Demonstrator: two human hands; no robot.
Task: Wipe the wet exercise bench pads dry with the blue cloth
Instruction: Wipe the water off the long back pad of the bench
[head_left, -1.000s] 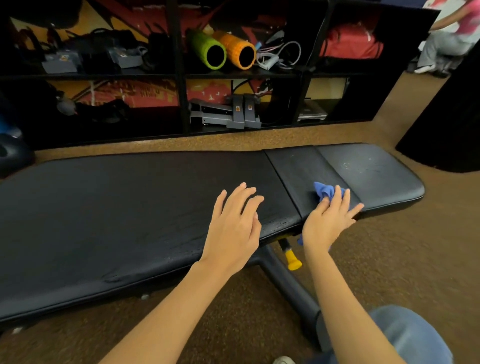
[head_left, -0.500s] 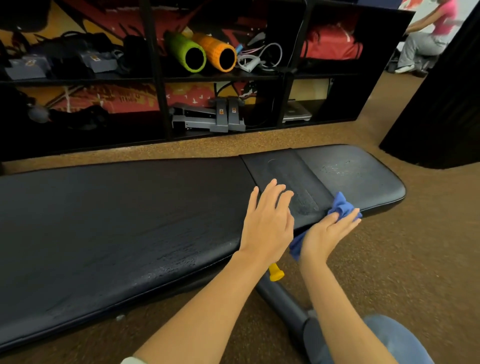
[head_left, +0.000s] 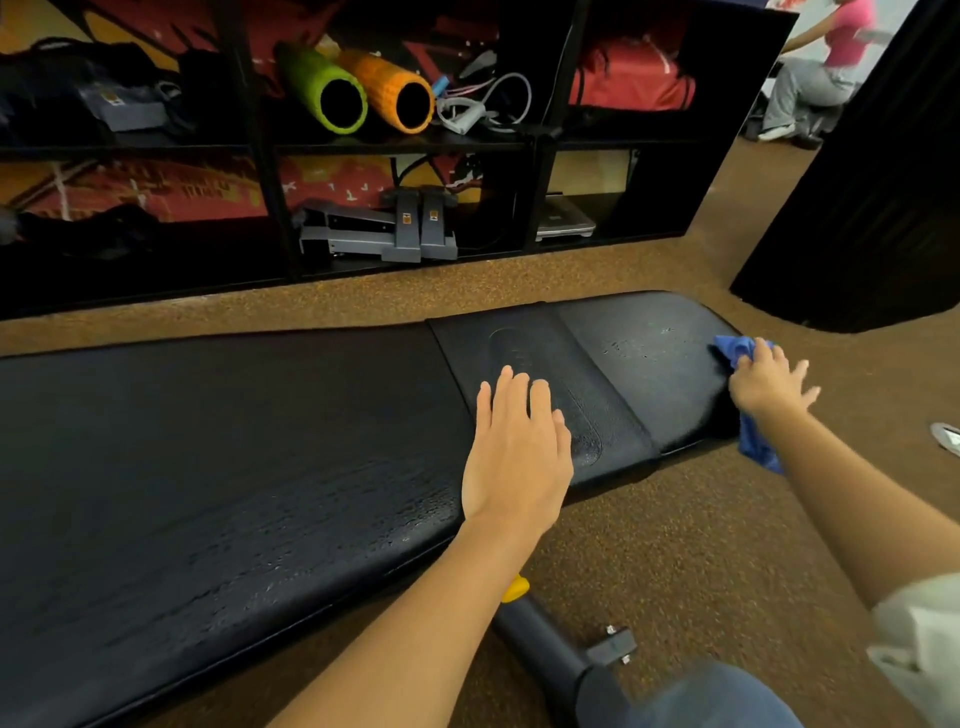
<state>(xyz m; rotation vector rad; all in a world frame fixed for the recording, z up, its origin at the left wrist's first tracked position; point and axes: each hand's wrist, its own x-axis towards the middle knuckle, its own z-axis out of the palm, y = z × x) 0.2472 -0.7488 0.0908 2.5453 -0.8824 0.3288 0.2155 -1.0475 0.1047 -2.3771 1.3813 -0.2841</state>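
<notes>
right hand (head_left: 768, 385) presses blue cloth (head_left: 754, 441) under its spread fingers at the bench pad (head_left: 660, 374) end.

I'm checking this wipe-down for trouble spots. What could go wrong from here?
The long black bench pad shows wet beading along its near side, so it could get skipped while the blue cloth works the short end pad. The flat left hand may slip or smear. The right hand sits at the edge; the hanging cloth could drop.
</notes>
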